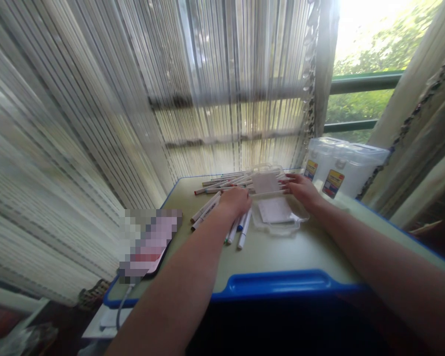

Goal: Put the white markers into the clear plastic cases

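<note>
A clear plastic case [261, 225] lies opened out on the table, a pale sheet in each half. My right hand [303, 189] grips the right edge of its far half, the fingertips partly behind the plastic. Just left of the case, my left hand [236, 200] is curled low over the markers, its fingertips mostly hidden. I cannot tell what is in it. White markers [244, 232] with coloured ends poke out below that hand. Several more markers [211, 190] lie loose behind it and to its left.
Two clear plastic boxes with labels [359, 168] stand at the back right. A phone [157, 242], partly blurred out, lies at the left with a white cable [123, 306]. The table [215, 267] has a blue rim and front tray groove. Striped curtains [226, 64] hang behind.
</note>
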Tool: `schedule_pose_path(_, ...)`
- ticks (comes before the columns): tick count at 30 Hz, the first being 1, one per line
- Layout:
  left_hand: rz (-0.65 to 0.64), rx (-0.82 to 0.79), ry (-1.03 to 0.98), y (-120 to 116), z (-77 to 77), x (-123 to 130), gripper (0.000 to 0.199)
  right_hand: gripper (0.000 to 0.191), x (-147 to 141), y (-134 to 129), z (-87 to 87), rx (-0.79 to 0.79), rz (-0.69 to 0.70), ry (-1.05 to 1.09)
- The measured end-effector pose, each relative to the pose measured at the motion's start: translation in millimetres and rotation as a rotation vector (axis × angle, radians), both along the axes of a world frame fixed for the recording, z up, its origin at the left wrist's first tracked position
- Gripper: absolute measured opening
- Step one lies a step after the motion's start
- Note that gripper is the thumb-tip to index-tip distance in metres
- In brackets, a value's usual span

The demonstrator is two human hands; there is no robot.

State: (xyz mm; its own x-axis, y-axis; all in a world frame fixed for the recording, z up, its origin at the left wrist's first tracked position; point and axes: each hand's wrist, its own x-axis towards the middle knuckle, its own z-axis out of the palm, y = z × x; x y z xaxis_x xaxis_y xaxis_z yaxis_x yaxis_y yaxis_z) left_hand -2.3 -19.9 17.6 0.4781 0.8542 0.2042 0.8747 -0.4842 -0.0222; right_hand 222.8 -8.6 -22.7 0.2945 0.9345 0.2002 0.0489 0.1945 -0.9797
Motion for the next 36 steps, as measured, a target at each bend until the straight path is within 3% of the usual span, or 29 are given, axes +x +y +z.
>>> schedule_pose_path(4, -0.092, 0.004, 0.019, -0.8, -6.6, 2.3, 0.024, 0.032, 1.1, -1.1, 3.0, -0.054, -0.025, -0.004)
schedule_pose_path(9, -0.085, -0.007, 0.021, -2.3, -9.8, 4.4, 0.027, 0.035, 0.4, 0.3, 1.0, -0.079, -0.117, -0.177)
schedule_pose_path(15, 0.052, -0.024, -0.004, 2.3, -8.8, 1.1, 0.029, 0.044, -1.5, 4.2, -7.7, -0.063, -0.152, -0.353)
schedule_pose_path(20, 0.144, -0.021, -0.050, 8.7, -8.4, -4.7, 0.028, 0.052, -13.7, -2.4, -7.8, -0.101, -0.054, -0.500)
schedule_pose_path(27, 0.194, -0.008, -0.090, 9.2, -10.1, -4.3, 0.029, 0.039, -17.7, -7.0, -6.5, -0.037, -0.113, -0.958)
schedule_pose_path(31, 0.193, -0.040, -0.080, 9.3, -8.8, -5.2, 0.031, 0.036, -21.9, -8.3, 4.3, 0.161, -0.148, -1.250)
schedule_pose_path(33, 0.210, -0.050, -0.077, 10.4, -8.0, -5.0, 0.032, 0.033, -30.1, -11.6, 17.5, 0.307, -0.035, -1.413)
schedule_pose_path(36, 0.230, -0.043, -0.067, 12.8, -7.6, -3.6, 0.033, 0.021, -42.3, -15.0, 36.2, 0.502, 0.306, -1.643)
